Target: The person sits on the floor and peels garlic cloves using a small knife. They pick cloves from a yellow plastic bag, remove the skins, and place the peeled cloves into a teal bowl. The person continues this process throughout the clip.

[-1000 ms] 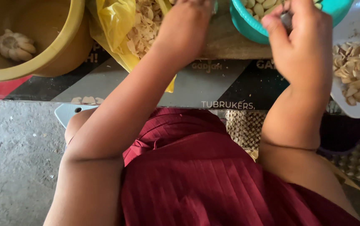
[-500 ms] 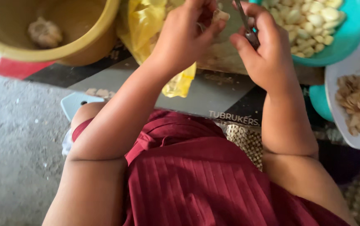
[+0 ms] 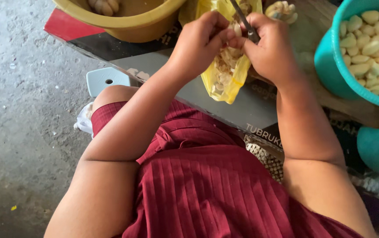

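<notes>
Yellow plastic bag point(image 3: 229, 75) catches papery skins beneath both hands: left hand point(image 3: 198, 42) pinches a pale garlic clove point(image 3: 238, 30), right hand point(image 3: 271, 48) grips a thin metal blade point(image 3: 244, 20); right of the bag, a teal plastic bowl point(image 3: 330, 66) collects peeled cloves.

Setting is reading as an informal food-prep spot at floor level, likely a home yard or a market stall; which of the two cannot be told. Rough grey concrete floor point(image 3: 17, 132) is showing to the left of the hands. A low board covered with flattened printed cardboard point(image 3: 224, 103) is serving as the work surface just below the hands. A yellow plastic tub point(image 3: 123, 22) is sitting up-left of the left hand point(image 3: 198, 44). A teal bowl point(image 3: 330, 66) full of peeled garlic cloves point(image 3: 374, 48) is standing right of the right hand point(image 3: 268, 48). A yellow bag of skins point(image 3: 229, 75) is hanging between both hands. A woven mat point(image 3: 268, 161) is lying below them.
</notes>
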